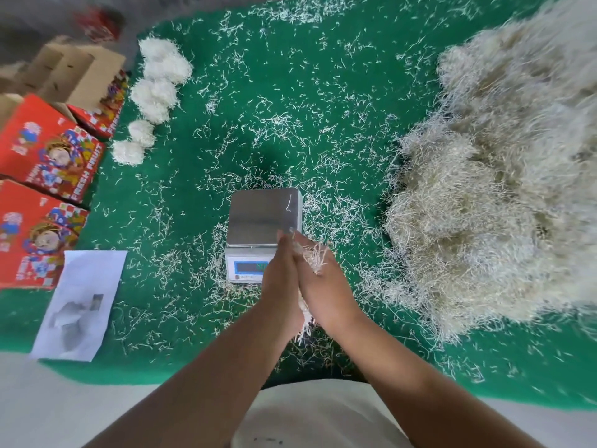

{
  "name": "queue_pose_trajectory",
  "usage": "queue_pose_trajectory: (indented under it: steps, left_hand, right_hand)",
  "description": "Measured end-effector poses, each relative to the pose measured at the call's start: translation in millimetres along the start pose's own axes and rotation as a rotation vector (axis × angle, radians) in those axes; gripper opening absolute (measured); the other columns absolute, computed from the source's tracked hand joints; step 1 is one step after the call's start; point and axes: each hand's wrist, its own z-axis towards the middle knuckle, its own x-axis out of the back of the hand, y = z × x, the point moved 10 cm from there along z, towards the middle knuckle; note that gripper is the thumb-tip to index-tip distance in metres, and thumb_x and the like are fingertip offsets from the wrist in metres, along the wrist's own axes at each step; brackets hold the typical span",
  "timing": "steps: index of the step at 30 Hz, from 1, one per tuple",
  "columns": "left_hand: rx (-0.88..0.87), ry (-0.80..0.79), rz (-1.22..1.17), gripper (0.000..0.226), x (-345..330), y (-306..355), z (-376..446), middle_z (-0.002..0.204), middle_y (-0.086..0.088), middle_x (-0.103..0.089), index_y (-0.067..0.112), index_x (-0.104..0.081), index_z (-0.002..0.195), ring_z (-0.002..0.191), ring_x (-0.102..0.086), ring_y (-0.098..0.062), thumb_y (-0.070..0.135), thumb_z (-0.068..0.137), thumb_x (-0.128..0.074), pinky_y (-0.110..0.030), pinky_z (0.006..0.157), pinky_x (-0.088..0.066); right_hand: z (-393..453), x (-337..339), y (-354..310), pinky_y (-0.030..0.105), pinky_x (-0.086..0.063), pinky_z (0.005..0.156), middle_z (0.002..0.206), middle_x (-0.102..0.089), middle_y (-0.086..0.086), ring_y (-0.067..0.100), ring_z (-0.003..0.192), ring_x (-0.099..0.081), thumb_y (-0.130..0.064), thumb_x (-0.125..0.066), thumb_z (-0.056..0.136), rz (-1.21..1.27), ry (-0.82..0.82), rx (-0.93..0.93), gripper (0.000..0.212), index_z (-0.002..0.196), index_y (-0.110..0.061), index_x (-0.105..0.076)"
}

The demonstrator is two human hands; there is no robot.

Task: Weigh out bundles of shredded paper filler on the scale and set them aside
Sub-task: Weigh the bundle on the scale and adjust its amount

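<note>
A small digital scale (258,218) with a bare steel platform stands in the middle of the green mat; one loose strand lies on the platform. My left hand (280,279) and my right hand (326,282) are pressed palm to palm just in front of the scale, over its display. Between them is a bundle of white shredded paper (311,257); strands stick out above the fingers and below the wrists. A big heap of shredded paper (504,176) fills the right side. Several compact white bundles (155,92) lie in a row at the far left.
The green mat (323,92) is littered with loose strands. Red printed fruit boxes (45,150) and open cardboard cartons (71,72) line the left edge. A white printed sheet (79,305) lies at the front left. Pale floor borders the mat in front.
</note>
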Motion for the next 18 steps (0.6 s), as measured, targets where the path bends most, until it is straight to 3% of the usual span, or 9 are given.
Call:
queue_pose_trajectory:
  steps: [1,3,6,8,9,12,14,16,18]
  left_hand:
    - [-0.01,-0.011,-0.023,0.044,-1,2,0,0.103,0.006,-0.076,0.031,-0.076,0.099,0.108,-0.064,-0.011,0.066,0.1,-0.049,-0.033,0.095,-0.047]
    - [-0.079,-0.003,0.075,0.041,3,13,2,0.106,-0.004,-0.077,0.024,-0.074,0.107,0.093,-0.072,-0.014,0.06,0.099,-0.055,-0.034,0.083,-0.057]
    - [-0.084,0.094,0.102,0.033,14,21,-3,0.078,-0.005,-0.078,0.021,-0.077,0.1,0.069,-0.071,-0.022,0.052,0.095,-0.068,-0.037,0.064,-0.059]
    - [-0.142,0.108,0.115,0.016,7,29,-8,0.073,0.002,-0.077,0.026,-0.073,0.103,0.059,-0.072,-0.016,0.039,0.1,-0.064,-0.029,0.049,-0.056]
    - [-0.214,0.096,0.155,0.013,-1,33,-14,0.081,0.004,-0.078,0.033,-0.072,0.105,0.066,-0.074,-0.016,0.031,0.103,-0.058,-0.029,0.049,-0.056]
    - [-0.526,-0.04,0.355,0.043,-41,37,-43,0.106,0.006,-0.068,0.044,-0.064,0.119,0.081,-0.064,-0.009,0.012,0.1,-0.043,-0.025,0.056,-0.055]
    - [-0.782,-0.105,0.676,0.055,-73,26,-66,0.115,0.009,-0.063,0.046,-0.058,0.125,0.1,-0.06,-0.01,0.003,0.094,-0.042,-0.032,0.083,-0.054]
    - [-0.989,0.0,1.031,0.061,-92,12,-78,0.134,0.009,-0.054,0.043,-0.063,0.124,0.13,-0.046,-0.014,-0.001,0.085,-0.049,-0.044,0.106,-0.039]
    - [-1.068,0.066,1.235,0.054,-100,7,-78,0.15,0.003,-0.047,0.034,-0.067,0.128,0.145,-0.033,-0.022,0.007,0.084,-0.053,-0.051,0.111,-0.031]
  right_hand:
    - [-7,-1,0,0.022,-0.052,0.083,0.118,-0.073,-0.023,-0.005,0.101,-0.07,-0.071,-0.05,0.098,0.07,-0.056,-0.053,0.032,0.122,-0.057,-0.065]
    - [-21,-8,6,0.023,-0.056,0.085,0.111,-0.077,-0.018,0.0,0.103,-0.073,-0.071,-0.056,0.097,0.343,-0.207,-0.202,0.03,0.108,-0.049,-0.074]
    - [-41,-9,23,0.057,-0.045,0.115,0.125,-0.074,0.008,0.026,0.117,-0.069,-0.069,-0.061,0.095,0.813,-0.334,-0.407,0.06,0.135,-0.024,-0.069]
    - [-55,-9,33,0.06,-0.041,0.118,0.125,-0.072,0.016,0.033,0.117,-0.069,-0.074,-0.059,0.093,0.981,-0.36,-0.519,0.08,0.142,-0.012,-0.061]
    - [-62,-10,34,0.059,-0.044,0.115,0.126,-0.07,0.018,0.035,0.118,-0.068,-0.076,-0.056,0.094,1.051,-0.38,-0.563,0.084,0.143,-0.009,-0.06]
    - [-72,0,27,0.055,-0.045,0.114,0.141,-0.061,0.02,0.036,0.133,-0.058,-0.064,-0.045,0.106,1.176,-0.357,-0.568,0.07,0.149,-0.009,-0.055]
    - [-72,20,25,0.053,-0.033,0.124,0.142,-0.06,0.015,0.033,0.139,-0.053,-0.054,-0.046,0.108,1.2,-0.26,-0.546,0.058,0.146,-0.011,-0.058]
    - [-77,32,24,0.048,-0.042,0.118,0.132,-0.064,0.012,0.03,0.13,-0.06,-0.057,-0.052,0.105,1.239,-0.205,-0.563,0.057,0.139,-0.011,-0.059]
    - [-83,42,33,0.047,-0.049,0.112,0.14,-0.065,0.013,0.032,0.131,-0.063,-0.064,-0.057,0.1,1.23,-0.14,-0.55,0.07,0.147,-0.012,-0.057]
